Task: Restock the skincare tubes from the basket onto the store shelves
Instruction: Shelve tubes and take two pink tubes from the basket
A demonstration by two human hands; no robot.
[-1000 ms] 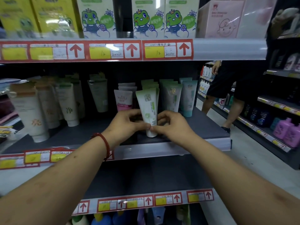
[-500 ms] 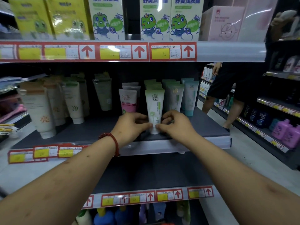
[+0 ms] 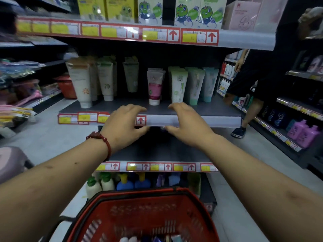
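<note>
A white tube with green print (image 3: 179, 86) stands cap down on the middle shelf (image 3: 174, 120), between a pink-banded tube (image 3: 154, 86) and pale green tubes (image 3: 195, 85). My left hand (image 3: 125, 125) and my right hand (image 3: 186, 124) hover in front of the shelf edge, below that tube, fingers loosely spread and holding nothing. A red basket (image 3: 145, 215) sits low in front of me, with a few tube ends showing at its bottom.
More cream tubes (image 3: 82, 82) stand at the shelf's left. Boxes with a frog picture (image 3: 199, 12) fill the shelf above. Pump bottles (image 3: 125, 182) sit on the lowest shelf. A person in black shorts (image 3: 244, 88) stands in the aisle to the right.
Both hands have let go of the white-and-green tube, which now stands in its row, and have drawn back toward me. The view has tilted down, bringing the red basket into sight.
</note>
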